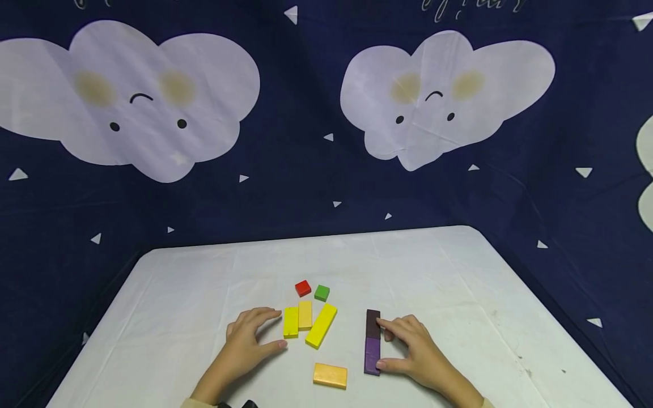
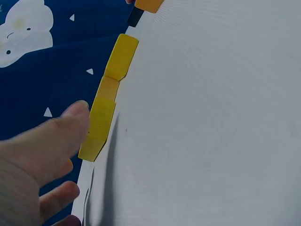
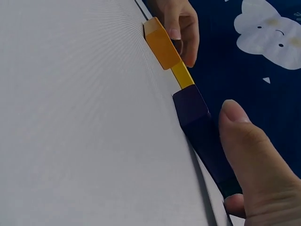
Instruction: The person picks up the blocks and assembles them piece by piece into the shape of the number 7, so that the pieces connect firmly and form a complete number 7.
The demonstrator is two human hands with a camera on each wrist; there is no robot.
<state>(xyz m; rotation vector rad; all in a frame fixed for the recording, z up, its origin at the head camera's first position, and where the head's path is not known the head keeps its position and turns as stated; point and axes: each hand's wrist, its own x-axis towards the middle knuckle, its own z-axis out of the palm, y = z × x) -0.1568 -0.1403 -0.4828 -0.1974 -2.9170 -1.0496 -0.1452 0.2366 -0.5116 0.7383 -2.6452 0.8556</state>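
On the white table, my left hand (image 1: 246,344) is spread with thumb and fingers apart beside a short yellow block (image 1: 291,322). Touching that block is a pale orange-yellow block (image 1: 305,315), and a longer yellow block (image 1: 321,326) lies slanted to their right. My right hand (image 1: 415,351) rests beside a dark brown block (image 1: 373,323) and a purple block (image 1: 372,356) set end to end. Its index fingertip is at the brown block's right side, its thumb near the purple one's lower end. The right wrist view shows the thumb (image 3: 251,146) beside the dark row, not wrapped round it.
An orange block (image 1: 330,375) lies nearer me, between the hands. Farther back are a small red block (image 1: 303,288) and a small green block (image 1: 322,292). Behind the white table (image 1: 433,266) hangs a dark blue cloth (image 1: 296,209) with clouds and triangles.
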